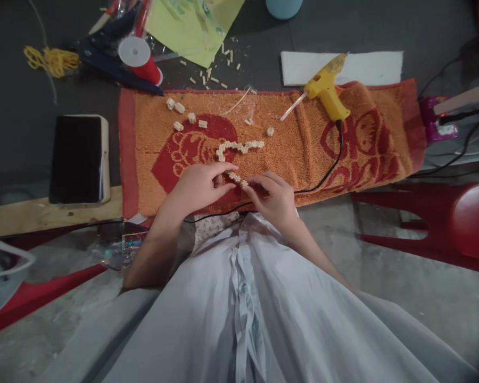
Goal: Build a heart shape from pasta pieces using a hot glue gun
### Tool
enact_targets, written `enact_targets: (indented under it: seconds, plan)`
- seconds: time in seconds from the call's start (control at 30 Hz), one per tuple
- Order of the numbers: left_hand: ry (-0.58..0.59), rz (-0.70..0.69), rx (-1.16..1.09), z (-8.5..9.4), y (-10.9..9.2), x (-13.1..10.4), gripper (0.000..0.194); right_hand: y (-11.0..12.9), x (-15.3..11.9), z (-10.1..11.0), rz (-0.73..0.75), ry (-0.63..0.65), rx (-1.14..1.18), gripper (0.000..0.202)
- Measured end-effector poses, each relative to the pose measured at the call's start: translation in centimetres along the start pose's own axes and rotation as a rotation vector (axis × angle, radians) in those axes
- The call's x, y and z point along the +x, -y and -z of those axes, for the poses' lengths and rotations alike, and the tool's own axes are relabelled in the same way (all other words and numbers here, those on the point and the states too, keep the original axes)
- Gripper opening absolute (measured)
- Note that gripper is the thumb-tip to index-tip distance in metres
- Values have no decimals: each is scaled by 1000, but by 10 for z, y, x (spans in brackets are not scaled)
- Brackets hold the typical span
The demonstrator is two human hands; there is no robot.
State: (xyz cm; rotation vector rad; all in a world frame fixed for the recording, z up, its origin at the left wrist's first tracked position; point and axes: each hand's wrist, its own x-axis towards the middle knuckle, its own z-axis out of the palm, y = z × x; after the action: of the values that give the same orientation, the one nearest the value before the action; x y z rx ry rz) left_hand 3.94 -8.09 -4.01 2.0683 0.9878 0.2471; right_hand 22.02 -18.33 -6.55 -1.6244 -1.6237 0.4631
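A chain of small cream pieces [232, 144] curves over the orange towel [281, 154]. Its lower end comes down between my hands. My left hand [201, 186] is closed on this chain, thumb and forefinger at its lower stretch. The fingertips of my right hand [273, 199] pinch the cream piece at the chain's end, close to my left fingertips. Whether that piece is joined to the chain cannot be made out. Several loose cream clusters [191, 118] lie on the towel beyond my left hand, and one more cluster [270, 131] sits farther right.
A yellow glue gun [327, 93] rests on the towel's right half, its black cord [327, 173] running toward my right hand. A black-screened device [79, 159] is at left. Behind the towel are a red thread spool [143, 64], yellow cord [51, 61] and a white strip [295, 69].
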Motion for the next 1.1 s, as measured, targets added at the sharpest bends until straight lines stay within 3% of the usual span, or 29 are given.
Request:
enact_targets:
  seconds: [0.43,1.1]
  plan:
    - [143,-98,189,6,-1,6,33,1,3,-4,3,26,-79,20]
    - [141,-83,172,4,0,9,29,-2,5,-5,-13,36,-85,14]
